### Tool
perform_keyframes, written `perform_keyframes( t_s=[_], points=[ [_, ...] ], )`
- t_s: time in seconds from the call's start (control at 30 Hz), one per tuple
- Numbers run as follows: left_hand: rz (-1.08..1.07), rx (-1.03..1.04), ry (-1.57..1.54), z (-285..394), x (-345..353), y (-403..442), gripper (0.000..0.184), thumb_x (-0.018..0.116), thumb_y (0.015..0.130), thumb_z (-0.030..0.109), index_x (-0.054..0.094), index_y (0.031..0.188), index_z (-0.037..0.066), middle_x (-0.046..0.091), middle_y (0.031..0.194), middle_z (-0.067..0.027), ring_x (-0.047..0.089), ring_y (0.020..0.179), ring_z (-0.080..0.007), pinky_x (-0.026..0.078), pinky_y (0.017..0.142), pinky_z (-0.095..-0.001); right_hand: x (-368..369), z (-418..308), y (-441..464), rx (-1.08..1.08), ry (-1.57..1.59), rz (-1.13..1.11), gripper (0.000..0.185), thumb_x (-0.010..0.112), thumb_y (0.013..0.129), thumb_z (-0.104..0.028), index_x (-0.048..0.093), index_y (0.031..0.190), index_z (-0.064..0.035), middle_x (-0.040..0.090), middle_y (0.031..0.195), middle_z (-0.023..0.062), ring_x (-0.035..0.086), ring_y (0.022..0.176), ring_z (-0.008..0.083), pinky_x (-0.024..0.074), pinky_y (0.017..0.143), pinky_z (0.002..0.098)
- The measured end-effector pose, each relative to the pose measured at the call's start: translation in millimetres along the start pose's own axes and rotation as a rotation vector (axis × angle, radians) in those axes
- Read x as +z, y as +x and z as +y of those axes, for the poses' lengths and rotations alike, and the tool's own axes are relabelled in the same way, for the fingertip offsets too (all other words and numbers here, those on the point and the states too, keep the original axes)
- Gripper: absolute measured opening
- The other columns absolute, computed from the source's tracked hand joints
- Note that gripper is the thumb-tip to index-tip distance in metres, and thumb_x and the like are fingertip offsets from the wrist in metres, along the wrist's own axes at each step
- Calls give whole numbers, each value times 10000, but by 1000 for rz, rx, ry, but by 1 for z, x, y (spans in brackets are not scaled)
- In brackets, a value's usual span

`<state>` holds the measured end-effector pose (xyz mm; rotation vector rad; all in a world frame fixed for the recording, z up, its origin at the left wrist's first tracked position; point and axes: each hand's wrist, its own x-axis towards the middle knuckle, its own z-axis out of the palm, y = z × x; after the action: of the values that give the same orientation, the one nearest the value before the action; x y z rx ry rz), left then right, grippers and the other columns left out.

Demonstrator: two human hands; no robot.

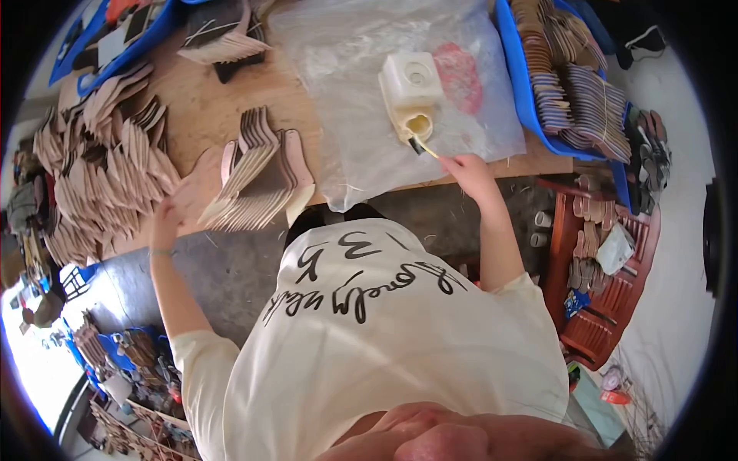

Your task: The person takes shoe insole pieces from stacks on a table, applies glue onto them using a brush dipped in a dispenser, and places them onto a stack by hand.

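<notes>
My right hand (467, 175) is closed around the thin yellow handle of a small brush (425, 147). Its dark bristles are at the mouth of a cream-coloured plastic glue container (413, 81), which has an open, yellow-stained spout. My left hand (164, 224) is at the table's front edge, beside a pale pinkish insole (197, 178). Motion smears its fingers, so I cannot tell whether it grips the insole. Between my hands lies a fanned stack of insoles (257, 180), overlapping like steps. A large heap of insoles (115, 165) lies to the left.
Clear plastic sheeting (338, 115) covers the wooden table's (192, 92) right part, with a pink-red patch (459, 77) beside the container. A blue crate (523, 92) full of bundled soles stands at right. Another bundle (224, 38) lies at the back. A red-brown rack (596, 307) stands right below.
</notes>
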<state>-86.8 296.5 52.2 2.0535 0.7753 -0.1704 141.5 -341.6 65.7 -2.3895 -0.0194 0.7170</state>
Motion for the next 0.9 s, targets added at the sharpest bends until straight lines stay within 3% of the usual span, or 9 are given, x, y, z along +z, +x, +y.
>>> perform_keyframes(
  t_s=[0.03, 0.1, 0.17, 0.27, 0.37, 0.47, 0.57, 0.73, 0.9],
  points=[
    [144, -101, -74, 32, -6, -26, 264, 541, 839, 145, 597, 1067, 24, 558, 730, -16, 526, 644, -104, 419, 595, -237, -1, 2, 11, 28, -57, -20, 451, 601, 856, -422, 637, 728, 10, 561, 616, 116, 496, 547, 242, 390, 554, 383],
    [187, -215, -127, 65, -28, -66, 278, 533, 847, 170, 582, 1089, 44, 574, 766, -14, 537, 652, -95, 410, 583, -234, -5, -5, 24, 73, -169, -50, 457, 589, 851, -422, 636, 716, 11, 594, 654, 158, 543, 593, 303, 418, 585, 412],
    [223, -168, -241, 91, -30, -105, 320, 540, 881, 235, 552, 1152, 63, 592, 828, -18, 537, 658, -86, 404, 555, -240, -15, -24, 33, 107, -281, -68, 447, 577, 852, -411, 646, 710, 8, 629, 704, 187, 596, 666, 348, 452, 621, 431],
    [171, -182, -619, 119, -13, -142, 326, 551, 916, 241, 523, 1197, 78, 605, 902, -18, 552, 682, -97, 435, 561, -248, -10, -30, 51, 66, -414, -14, 411, 577, 843, -399, 673, 754, -9, 651, 778, 200, 634, 783, 365, 485, 694, 456],
    [-14, -181, -653, 111, 17, -154, 305, 550, 938, 226, 519, 1208, 88, 619, 986, -19, 581, 741, -103, 474, 581, -256, -1, -18, 68, 26, -477, -17, 392, 592, 829, -404, 684, 792, -25, 663, 818, 180, 641, 821, 356, 498, 727, 456],
    [-165, -312, -617, 163, 80, -148, 297, 548, 936, 170, 524, 1218, 80, 638, 1046, -33, 609, 789, -111, 499, 580, -259, -22, -33, 61, -2, -542, -114, 371, 614, 811, -401, 687, 821, -37, 672, 851, 163, 641, 835, 348, 500, 728, 444],
    [-365, -300, -567, 185, 142, -129, 303, 571, 931, 191, 541, 1185, 28, 652, 873, -25, 570, 588, -72, 421, 485, -198, -29, -42, 55, 99, -469, -131, 349, 627, 797, -379, 687, 820, -36, 673, 865, 163, 643, 836, 341, 501, 719, 439],
    [-476, -349, -603, 186, 218, -102, 294, 495, 969, 294, 543, 1077, 25, 616, 810, -29, 573, 575, -85, 395, 462, -192, -24, -22, 38, 28, -448, -91, 343, 628, 798, -366, 679, 806, -27, 653, 812, 175, 631, 798, 352, 486, 686, 445],
    [-487, -378, -764, 181, 257, -83, 302, 480, 982, 319, 502, 1105, 44, 610, 829, -42, 586, 580, -100, 409, 447, -192, -12, -8, 30, 19, -343, 29, 358, 603, 828, -370, 667, 778, -22, 624, 728, 178, 612, 736, 362, 478, 659, 441]
  ],
)
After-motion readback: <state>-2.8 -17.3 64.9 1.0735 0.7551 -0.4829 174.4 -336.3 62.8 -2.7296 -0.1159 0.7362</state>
